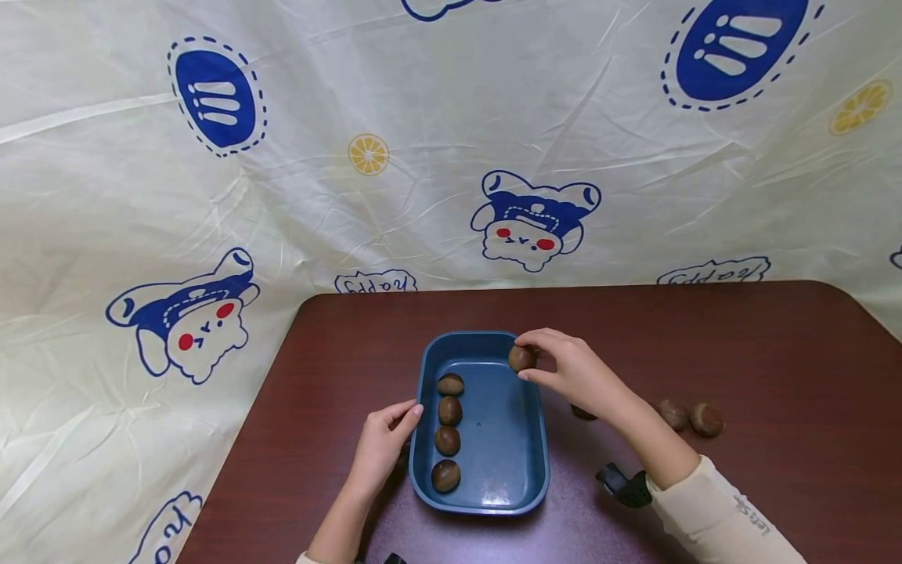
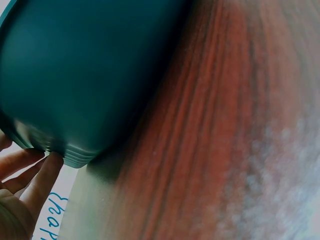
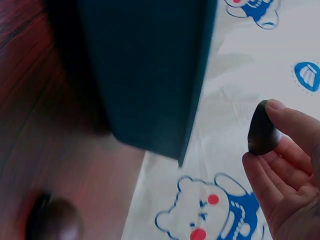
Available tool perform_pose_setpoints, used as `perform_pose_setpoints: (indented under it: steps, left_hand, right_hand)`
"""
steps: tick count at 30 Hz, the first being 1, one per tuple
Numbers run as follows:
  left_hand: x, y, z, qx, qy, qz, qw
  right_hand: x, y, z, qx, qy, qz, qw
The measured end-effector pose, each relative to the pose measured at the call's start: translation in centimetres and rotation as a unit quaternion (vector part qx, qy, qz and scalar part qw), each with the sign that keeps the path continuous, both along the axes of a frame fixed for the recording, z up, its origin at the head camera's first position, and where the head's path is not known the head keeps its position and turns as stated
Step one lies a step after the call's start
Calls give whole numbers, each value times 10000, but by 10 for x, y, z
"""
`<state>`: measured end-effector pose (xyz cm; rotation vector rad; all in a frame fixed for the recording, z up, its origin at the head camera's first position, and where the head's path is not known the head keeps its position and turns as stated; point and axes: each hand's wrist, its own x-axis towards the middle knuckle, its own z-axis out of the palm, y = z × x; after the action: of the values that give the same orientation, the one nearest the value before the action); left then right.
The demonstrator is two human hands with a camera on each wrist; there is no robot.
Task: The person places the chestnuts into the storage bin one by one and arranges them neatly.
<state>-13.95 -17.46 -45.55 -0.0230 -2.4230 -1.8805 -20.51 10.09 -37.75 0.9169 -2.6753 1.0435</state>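
A blue rectangular tray [image 1: 530, 439] stands on the dark brown table and holds several brown chestnuts [image 1: 448, 427] in a column along its left side. My right hand [image 1: 574, 368] pinches one chestnut [image 1: 521, 358] over the tray's far right corner; the right wrist view shows that chestnut [image 3: 261, 131] between fingertips beside the tray's outer wall [image 3: 150, 75]. My left hand [image 1: 384, 442] rests with straight fingers against the tray's left wall; its fingertips [image 2: 47, 167] touch the tray's edge [image 2: 75, 155] in the left wrist view.
Loose chestnuts [image 1: 690, 417] lie on the table [image 1: 740, 352] right of the tray, one more [image 1: 582, 413] partly hidden under my right wrist. A cream cloth with blue cartoon prints [image 1: 528, 219] hangs behind and to the left. A blurred chestnut [image 3: 52, 220] lies near.
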Motion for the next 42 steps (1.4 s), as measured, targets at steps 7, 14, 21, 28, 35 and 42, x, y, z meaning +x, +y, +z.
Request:
perform_pose_setpoints:
  steps: [7,14,21,28,35,42]
  left_hand:
    - [0,-1,0,-24,26,-7,10000]
    - [0,0,-2,-123,38,60,9999]
    - [0,-2,-2,-148,76,34,9999]
    - [0,-3,-2,-155,46,49,9999]
    - [5,2,13,36,-73,-50,10000]
    - [8,7,26,117,-102,-69,9999]
  right_hand:
    - [-15,-36,-7,59,-208,198,9996]
    - [-27,-61,-16,448,-269,402,9978]
    - [-37,-77,-21,932,-64,673,9934]
    - [-44,-86,-27,1183,-136,822,9895]
    - [-50,-85,-40,1205,-326,763,9892]
    - [-56,-88,-53,1205,-179,885,9886]
